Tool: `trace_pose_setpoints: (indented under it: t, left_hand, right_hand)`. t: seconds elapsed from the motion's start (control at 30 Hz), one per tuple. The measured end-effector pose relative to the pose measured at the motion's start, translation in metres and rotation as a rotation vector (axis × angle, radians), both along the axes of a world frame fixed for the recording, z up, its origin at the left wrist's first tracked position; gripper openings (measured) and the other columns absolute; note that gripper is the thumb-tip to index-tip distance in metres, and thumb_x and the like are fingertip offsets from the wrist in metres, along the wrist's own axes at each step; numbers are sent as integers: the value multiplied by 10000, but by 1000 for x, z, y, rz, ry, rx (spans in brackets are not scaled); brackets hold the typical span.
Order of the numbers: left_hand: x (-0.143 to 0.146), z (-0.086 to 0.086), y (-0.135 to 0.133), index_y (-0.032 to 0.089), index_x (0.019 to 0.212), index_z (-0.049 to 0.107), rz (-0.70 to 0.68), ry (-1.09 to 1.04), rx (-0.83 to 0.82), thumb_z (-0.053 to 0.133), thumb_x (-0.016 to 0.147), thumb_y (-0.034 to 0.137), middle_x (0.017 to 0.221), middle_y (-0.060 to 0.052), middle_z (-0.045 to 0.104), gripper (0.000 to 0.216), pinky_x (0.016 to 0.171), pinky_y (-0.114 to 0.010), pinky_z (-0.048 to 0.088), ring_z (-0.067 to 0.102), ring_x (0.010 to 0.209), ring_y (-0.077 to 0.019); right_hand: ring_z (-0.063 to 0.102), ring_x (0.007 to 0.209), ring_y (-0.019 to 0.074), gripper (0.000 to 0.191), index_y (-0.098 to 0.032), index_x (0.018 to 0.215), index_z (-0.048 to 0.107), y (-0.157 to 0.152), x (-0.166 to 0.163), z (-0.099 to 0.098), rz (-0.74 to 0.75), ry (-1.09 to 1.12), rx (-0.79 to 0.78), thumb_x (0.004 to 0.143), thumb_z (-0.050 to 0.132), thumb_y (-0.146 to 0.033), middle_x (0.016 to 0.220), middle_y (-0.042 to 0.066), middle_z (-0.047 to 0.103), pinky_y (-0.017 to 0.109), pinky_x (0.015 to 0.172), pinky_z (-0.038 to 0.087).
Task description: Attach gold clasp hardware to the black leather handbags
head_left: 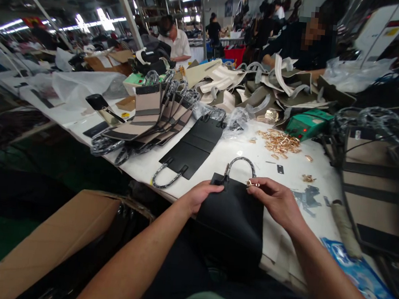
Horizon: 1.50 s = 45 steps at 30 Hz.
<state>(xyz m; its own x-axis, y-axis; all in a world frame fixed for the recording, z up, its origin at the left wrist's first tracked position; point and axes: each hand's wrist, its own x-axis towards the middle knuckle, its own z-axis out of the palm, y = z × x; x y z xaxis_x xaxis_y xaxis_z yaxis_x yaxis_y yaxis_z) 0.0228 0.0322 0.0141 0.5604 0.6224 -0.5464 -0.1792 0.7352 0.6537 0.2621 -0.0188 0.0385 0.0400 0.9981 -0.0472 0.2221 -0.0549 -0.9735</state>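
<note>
A black leather panel (232,217) with a wrapped loop handle (241,161) hangs over the near edge of the white table (220,156). My left hand (200,196) grips the panel's upper left edge, thumb on top. My right hand (277,199) is closed in a pinch on a small gold metal clasp (252,184) held at the panel's top right corner, beside the handle's end.
A pile of gold clasps (281,142) lies beyond my right hand, near a green device (306,123). Another black panel (194,146) and a fanned stack of beige striped panels (153,117) lie left. Cardboard box (54,244) at lower left. Other people work across the table.
</note>
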Motion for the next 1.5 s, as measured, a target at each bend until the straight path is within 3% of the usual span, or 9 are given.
trace_pose_setpoints:
  t: [0.13, 0.4, 0.7, 1.03, 1.27, 1.5]
  left_hand:
    - [-5, -6, -1, 99, 1021, 697, -1, -65, -5, 751, 747, 227, 890, -129, 756, 308, 758, -349, 555, 720, 747, -232]
    - [-9, -7, 1, 74, 981, 716, -17, -74, 11, 725, 769, 221, 867, -140, 760, 258, 702, -316, 563, 710, 690, -209]
    - [-10, -10, 1, 96, 988, 707, -22, -116, -16, 728, 770, 232, 869, -128, 760, 258, 691, -307, 556, 710, 696, -208]
    - [-8, -12, 2, 97, 961, 706, 4, -127, -12, 723, 768, 221, 802, -112, 755, 230, 659, -303, 550, 695, 640, -196]
    - [-9, -16, 2, 96, 949, 708, 4, -131, -3, 737, 756, 227, 802, -111, 755, 235, 648, -297, 547, 693, 638, -193]
    - [-8, -17, 3, 99, 936, 710, 5, -135, -19, 742, 740, 224, 787, -105, 749, 235, 648, -301, 548, 693, 638, -196]
  right_hand:
    - [686, 926, 241, 271, -254, 989, 760, -6, 6, 0, 87, -263, 79, 828, 684, -458, 999, 47, 754, 383, 856, 534]
    - [690, 915, 244, 235, -266, 947, 769, -5, -14, -7, 92, -321, 123, 838, 669, -448, 965, 52, 758, 399, 861, 539]
    - [687, 900, 240, 262, -267, 990, 766, 0, -13, -9, 106, -382, 71, 860, 633, -451, 979, 46, 753, 381, 833, 531]
    - [687, 863, 226, 249, -299, 1056, 754, 9, -16, 1, 335, -693, 235, 922, 555, -369, 957, 43, 741, 356, 776, 532]
    - [680, 892, 219, 255, -283, 1090, 729, 11, -13, 2, 417, -644, 242, 901, 567, -340, 1026, 54, 730, 352, 809, 536]
    - [679, 844, 206, 241, -254, 1051, 724, 10, -18, 2, 340, -698, 245, 856, 583, -270, 958, 47, 727, 327, 773, 529]
